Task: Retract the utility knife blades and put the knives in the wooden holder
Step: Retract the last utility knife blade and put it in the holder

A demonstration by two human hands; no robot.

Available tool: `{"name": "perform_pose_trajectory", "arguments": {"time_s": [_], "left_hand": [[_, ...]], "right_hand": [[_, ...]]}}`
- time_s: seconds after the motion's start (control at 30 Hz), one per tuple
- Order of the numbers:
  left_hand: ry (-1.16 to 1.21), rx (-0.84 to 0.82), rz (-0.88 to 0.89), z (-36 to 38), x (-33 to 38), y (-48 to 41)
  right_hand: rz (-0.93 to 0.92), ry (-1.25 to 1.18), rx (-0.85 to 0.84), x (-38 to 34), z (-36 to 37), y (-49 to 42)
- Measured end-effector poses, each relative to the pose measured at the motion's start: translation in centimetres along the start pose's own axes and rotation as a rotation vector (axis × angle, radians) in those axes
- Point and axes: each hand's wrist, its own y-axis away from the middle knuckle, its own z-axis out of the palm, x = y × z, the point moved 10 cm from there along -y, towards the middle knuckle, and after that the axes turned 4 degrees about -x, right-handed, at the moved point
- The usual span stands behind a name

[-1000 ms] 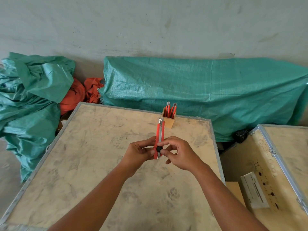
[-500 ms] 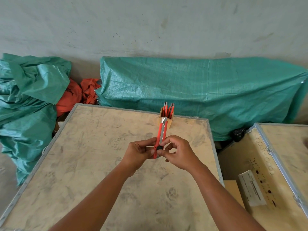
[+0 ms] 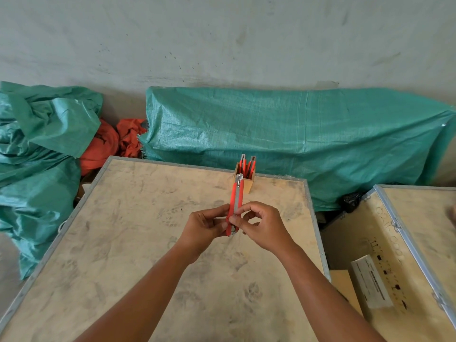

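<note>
Both my hands hold one red utility knife (image 3: 236,196) upright above the middle of the plywood crate top (image 3: 138,233). My left hand (image 3: 206,224) grips its lower body from the left. My right hand (image 3: 264,224) pinches it from the right, thumb on the metal track near the bottom. Only a short metal tip shows at the knife's top end. Behind it, at the crate's far edge, stands the small wooden holder (image 3: 248,185) with two red knives (image 3: 247,164) sticking up out of it.
A second plywood crate (image 3: 419,243) with metal edging stands to the right, with a white box (image 3: 370,282) in the gap below. Green tarpaulin bundles (image 3: 283,134) and orange cloth (image 3: 111,141) lie against the wall behind and to the left.
My right thumb has slid down the knife's track toward its lower end. The knife stays upright between both hands in about the same place.
</note>
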Motion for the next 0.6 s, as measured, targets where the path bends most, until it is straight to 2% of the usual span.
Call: {"name": "perform_pose_trajectory", "arguments": {"time_s": [0.27,0.47,0.6], "left_hand": [[-0.226,0.013,0.017,1.2,2.3,-4.7],[-0.403,0.054,0.068,1.3,4.2,-12.0],[-0.501,0.021,0.066,1.6,3.8,-17.7]], "right_hand": [[0.078,-0.084,0.087,2.0,-3.1,-4.9],[0.107,-0.12,0.177,4.5,-5.9,-10.6],[0.096,-0.087,0.254,6.9,-7.7,-14.5]]}}
